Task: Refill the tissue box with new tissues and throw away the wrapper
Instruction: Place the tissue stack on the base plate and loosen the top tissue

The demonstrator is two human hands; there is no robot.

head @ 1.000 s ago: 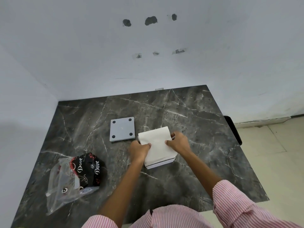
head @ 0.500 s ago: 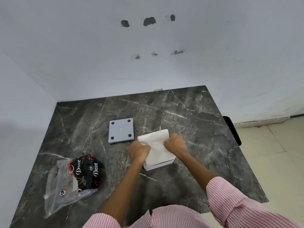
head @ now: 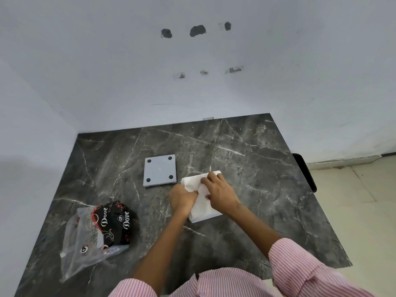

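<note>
I am looking down into a corner of pale, pitted plaster walls (head: 214,61), where a dark grey marble-patterned tabletop with white veins (head: 246,163) fills the lower view and a beige tiled floor (head: 360,200) shows off to the right. Near the middle of the table I see the white rectangular tissue box (head: 206,217), only its near edge and corner visible, with a stack of white folded tissues (head: 194,181) lying on top of it and covering most of it. My left hand (head: 182,199) is curled into a loose fist at the left edge of the stack, its fingers closed against the tissue paper. My right hand (head: 220,192) lies flat over the right part of the stack with its fingers spread a little and pressing down on the paper; it grips nothing that I can make out. Just left of the tissues and a little further from me, a flat grey square lid with four dark round pads at its corners (head: 159,170) rests on the table, apart from the box. Well to the left and nearer me lies the crumpled clear plastic wrapper with a black and red Dove print (head: 100,230). Pink-and-white striped sleeves (head: 304,269) frame the bottom edge.
</note>
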